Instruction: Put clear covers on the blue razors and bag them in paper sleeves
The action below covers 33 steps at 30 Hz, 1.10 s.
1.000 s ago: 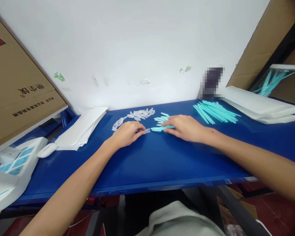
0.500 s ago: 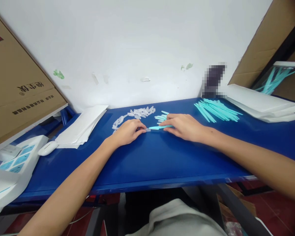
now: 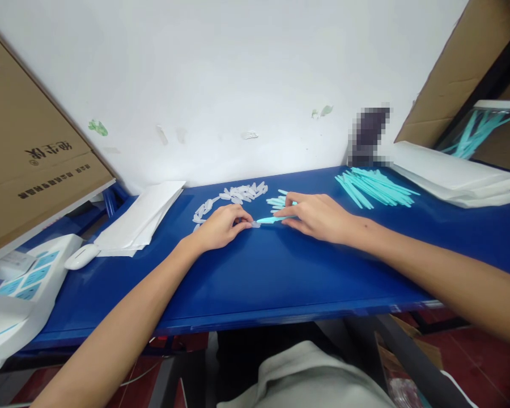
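Observation:
Between the thumb and fingertips of my left hand (image 3: 221, 226) is a small clear plastic cap (image 3: 255, 225). My right hand (image 3: 315, 215) pinches a slim turquoise eyebrow razor (image 3: 267, 220), its tapered end pointing left at the cap. The two pieces meet or nearly meet; how far one is inside the other I cannot tell. Loose clear caps (image 3: 243, 194) curve in a row behind my left hand. Just behind my right fingers lie several turquoise razors (image 3: 275, 202), partly hidden by the hand. A larger heap of turquoise razors (image 3: 376, 188) is farther right.
The blue table (image 3: 246, 283) runs up to a white wall. White paper sheets (image 3: 142, 218) and a white device with blue keys (image 3: 38, 277) are at left, below a cardboard box (image 3: 38, 141). White bags (image 3: 459, 175) and a clear container of turquoise sticks (image 3: 478, 133) are at right.
Both hands stay in nearly the same spot, with the cap and razor still held end to end. The view has shifted very slightly.

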{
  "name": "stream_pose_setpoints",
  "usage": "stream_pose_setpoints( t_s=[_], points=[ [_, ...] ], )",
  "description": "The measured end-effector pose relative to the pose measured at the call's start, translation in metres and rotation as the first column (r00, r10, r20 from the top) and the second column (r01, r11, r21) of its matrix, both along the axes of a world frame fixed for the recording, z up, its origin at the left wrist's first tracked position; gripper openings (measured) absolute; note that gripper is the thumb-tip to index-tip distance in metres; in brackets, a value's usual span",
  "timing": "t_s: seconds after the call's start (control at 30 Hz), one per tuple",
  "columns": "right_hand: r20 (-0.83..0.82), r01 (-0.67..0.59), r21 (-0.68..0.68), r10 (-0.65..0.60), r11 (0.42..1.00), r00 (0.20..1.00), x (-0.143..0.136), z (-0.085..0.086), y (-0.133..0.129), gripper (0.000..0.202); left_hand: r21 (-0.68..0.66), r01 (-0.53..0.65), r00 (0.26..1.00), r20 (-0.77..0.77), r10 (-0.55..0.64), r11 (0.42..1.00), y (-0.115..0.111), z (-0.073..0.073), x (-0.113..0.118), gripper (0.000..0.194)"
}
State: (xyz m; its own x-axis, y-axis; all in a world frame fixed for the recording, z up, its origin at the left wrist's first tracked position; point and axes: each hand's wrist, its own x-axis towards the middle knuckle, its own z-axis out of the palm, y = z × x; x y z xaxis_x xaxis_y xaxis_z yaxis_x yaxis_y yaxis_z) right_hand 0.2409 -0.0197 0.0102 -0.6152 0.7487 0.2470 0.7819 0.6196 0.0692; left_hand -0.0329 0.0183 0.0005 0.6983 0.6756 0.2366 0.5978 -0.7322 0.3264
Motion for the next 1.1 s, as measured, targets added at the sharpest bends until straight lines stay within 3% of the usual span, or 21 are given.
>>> stream_pose_setpoints(
  t_s=[0.57, 0.83, 1.1],
  points=[
    [0.055, -0.004, 0.002, 0.004, 1.0, 0.998, -0.002, 0.002, -0.002, 0.033, 0.027, 0.01, 0.999, -0.031, -0.01, 1.0, 0.0, 0.0, 0.0, 0.022],
    [-0.007, -0.074, -0.004, 0.074, 0.997, 0.997, -0.01, -0.009, -0.004, 0.033, 0.027, 0.03, 0.998, 0.058, -0.032, 0.999, -0.008, -0.008, 0.012, 0.02],
    [-0.16, -0.065, -0.106, 0.047, 0.992, 0.986, -0.009, -0.006, -0.003, 0.033, 0.08, 0.055, 0.998, 0.008, -0.056, 0.995, -0.012, -0.003, 0.011, 0.035]
  ],
)
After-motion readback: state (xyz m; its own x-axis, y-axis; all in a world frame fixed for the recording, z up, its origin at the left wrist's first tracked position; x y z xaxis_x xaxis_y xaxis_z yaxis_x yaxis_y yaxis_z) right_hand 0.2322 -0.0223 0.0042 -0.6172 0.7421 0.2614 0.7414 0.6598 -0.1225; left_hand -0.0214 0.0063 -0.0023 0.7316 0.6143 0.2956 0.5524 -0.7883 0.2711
